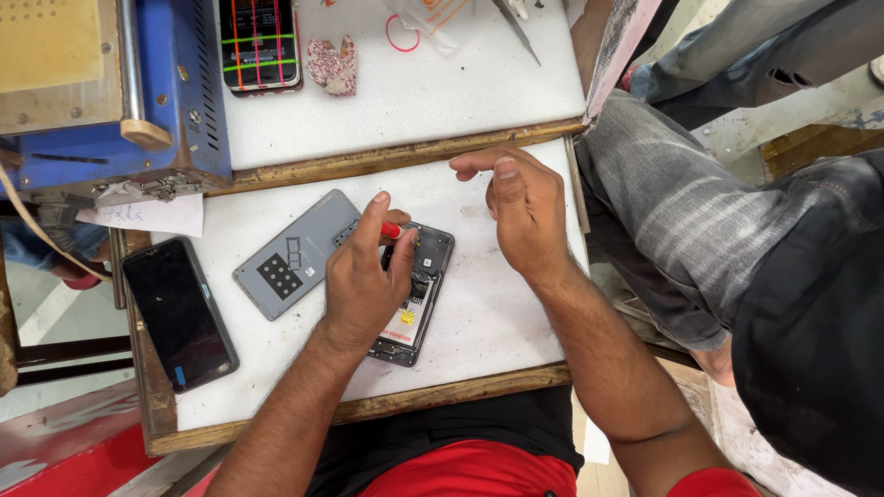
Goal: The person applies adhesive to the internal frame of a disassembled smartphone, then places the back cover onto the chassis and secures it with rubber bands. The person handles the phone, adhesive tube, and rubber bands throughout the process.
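An opened phone lies face down on the white work board, its insides and battery showing. My left hand rests over it and grips a red-tipped tool pressed to the phone's upper part. My right hand hovers just right of the phone, fingers loosely curled, thumb and forefinger close together; I cannot tell whether something tiny is pinched there. The phone's grey back cover lies inner side up just left of my left hand.
A dark phone lies screen up at the board's left edge. A blue machine stands at back left, with another phone with a lit striped screen beside it. Another person's legs in grey trousers are close on the right.
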{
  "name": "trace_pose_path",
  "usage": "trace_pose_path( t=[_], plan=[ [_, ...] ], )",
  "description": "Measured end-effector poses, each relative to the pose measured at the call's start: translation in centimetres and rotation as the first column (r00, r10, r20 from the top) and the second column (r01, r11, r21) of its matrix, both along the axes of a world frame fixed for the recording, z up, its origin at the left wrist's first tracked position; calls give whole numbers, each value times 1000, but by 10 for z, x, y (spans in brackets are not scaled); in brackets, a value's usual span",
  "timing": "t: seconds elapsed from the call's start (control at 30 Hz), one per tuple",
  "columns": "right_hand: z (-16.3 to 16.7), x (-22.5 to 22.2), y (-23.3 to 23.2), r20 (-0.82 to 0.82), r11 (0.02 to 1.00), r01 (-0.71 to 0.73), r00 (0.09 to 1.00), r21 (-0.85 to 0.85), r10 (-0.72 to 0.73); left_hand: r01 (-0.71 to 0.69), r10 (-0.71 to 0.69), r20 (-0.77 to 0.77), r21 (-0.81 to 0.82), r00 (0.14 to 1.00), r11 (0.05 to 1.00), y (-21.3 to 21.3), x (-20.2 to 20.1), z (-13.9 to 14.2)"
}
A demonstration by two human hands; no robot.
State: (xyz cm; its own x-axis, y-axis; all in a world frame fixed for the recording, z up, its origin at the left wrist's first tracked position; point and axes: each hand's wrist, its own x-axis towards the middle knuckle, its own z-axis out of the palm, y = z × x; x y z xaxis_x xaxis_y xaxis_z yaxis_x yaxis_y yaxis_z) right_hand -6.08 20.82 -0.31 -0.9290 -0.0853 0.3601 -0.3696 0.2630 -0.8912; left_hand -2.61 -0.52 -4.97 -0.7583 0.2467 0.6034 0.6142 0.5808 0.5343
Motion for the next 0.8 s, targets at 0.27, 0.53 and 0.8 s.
trace_pose_path(
  t=[0.27, 0.53, 0.8],
  plan=[
    [-1, -2, 0, 2, 1000, 2, 1000, 12, -2, -11, 11, 3, 17, 1000, 1000, -1, 0, 2],
    [-2, -2, 0, -1, 1000, -7, 1000, -12, 7, 13, -12, 9, -36, 1000, 999, 0, 0, 1],
    [0, -2, 0, -2, 1000, -5, 1000, -15, 5, 129, -131, 69, 25, 989, 991, -1, 3, 36]
  ],
)
